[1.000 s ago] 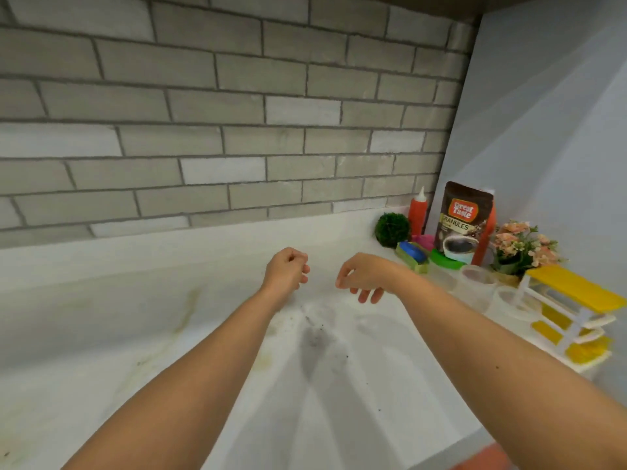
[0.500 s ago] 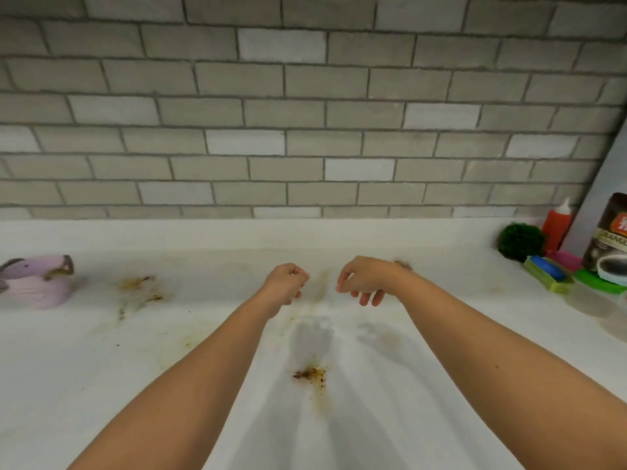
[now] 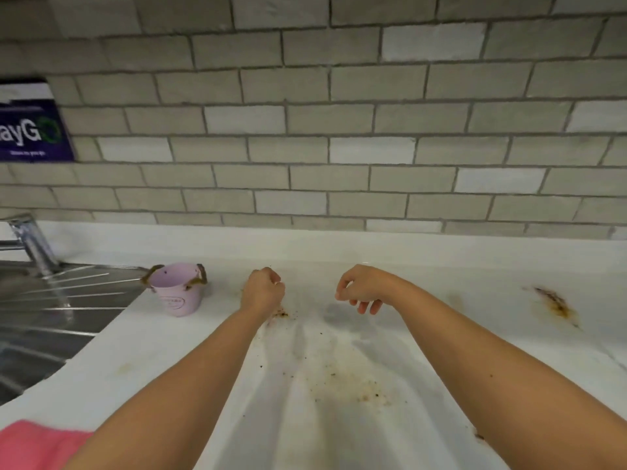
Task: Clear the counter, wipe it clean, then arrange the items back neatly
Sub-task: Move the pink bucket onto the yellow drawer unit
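Note:
The white counter (image 3: 458,300) stretches across the view, soiled with brown crumbs (image 3: 353,385) in front of me and a rusty brown smear (image 3: 556,305) at the right. A small pink bucket (image 3: 176,291) with dirty rope handles stands upright near the sink's edge. My left hand (image 3: 263,293) hovers over the counter curled into a fist, holding nothing, just right of the bucket. My right hand (image 3: 364,288) hangs beside it with loosely curled fingers, also holding nothing. A small brown spot (image 3: 280,313) lies under my left wrist.
A steel sink drainer (image 3: 37,317) and tap (image 3: 32,244) fill the left side. A pink cloth (image 3: 30,446) shows at the bottom left corner. A purple sign (image 3: 30,125) hangs on the grey brick wall (image 3: 339,147) behind the counter.
The view has swung left: the bottles, pouch, sponge and rack at the right left the frame, while the pink bucket and sink came in. Both hands kept their pose.

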Demonstrator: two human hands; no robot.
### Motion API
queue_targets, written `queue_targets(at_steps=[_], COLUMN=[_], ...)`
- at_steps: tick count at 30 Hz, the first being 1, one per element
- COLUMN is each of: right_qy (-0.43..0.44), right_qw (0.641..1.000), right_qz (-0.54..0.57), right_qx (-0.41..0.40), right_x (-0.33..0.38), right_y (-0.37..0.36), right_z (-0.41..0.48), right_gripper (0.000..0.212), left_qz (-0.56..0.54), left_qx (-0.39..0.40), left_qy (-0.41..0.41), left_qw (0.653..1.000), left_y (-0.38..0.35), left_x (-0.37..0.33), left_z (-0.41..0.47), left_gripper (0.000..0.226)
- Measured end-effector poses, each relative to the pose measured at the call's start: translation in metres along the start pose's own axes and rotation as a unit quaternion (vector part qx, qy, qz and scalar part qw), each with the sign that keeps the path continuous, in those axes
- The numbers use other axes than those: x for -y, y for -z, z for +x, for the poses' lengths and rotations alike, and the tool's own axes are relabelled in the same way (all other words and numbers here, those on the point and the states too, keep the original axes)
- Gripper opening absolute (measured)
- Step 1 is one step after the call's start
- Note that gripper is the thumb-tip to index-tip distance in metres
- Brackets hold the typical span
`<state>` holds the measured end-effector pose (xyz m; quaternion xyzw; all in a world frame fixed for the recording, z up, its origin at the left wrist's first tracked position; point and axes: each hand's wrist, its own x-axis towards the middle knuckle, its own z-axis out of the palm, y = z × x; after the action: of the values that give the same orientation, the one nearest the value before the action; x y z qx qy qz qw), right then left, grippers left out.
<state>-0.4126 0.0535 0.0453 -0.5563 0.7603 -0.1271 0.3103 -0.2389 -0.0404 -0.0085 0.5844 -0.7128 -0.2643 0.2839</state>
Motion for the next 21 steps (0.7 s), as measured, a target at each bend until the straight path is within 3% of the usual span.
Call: queue_targets(at_steps=[5,10,16,21], right_qy=[0.023,0.033,0.035,0.031], right_qw=[1.000,0.999,0.999,0.999], right_qz=[0.005,-0.003,-0.019,-0.030], right_qx=[0.019,0.026,0.025,0.022], right_x=[0.047,0.069,0.074,0.077], right_y=[-0.035,-0.053,-0.052,-0.049], right_z=[0.036,0.056,0.069,0.076], right_gripper=[0.026,0.028,0.031,0.033], left_qz=[0.181,0.274,0.280,0.186], left_qx=[-0.097,-0.094,-0.081,-0.118], left_qy=[-0.029,0.008,0.047,0.042], left_qw=[0.978,0.957,0.955,0.975], left_y=[0.041,0.063,0.068,0.067], left_x=[0.060,0.098,0.125,0.133], left_z=[0.034,0.056,0.063,0.063], left_gripper=[0.036,0.037,0.036,0.022])
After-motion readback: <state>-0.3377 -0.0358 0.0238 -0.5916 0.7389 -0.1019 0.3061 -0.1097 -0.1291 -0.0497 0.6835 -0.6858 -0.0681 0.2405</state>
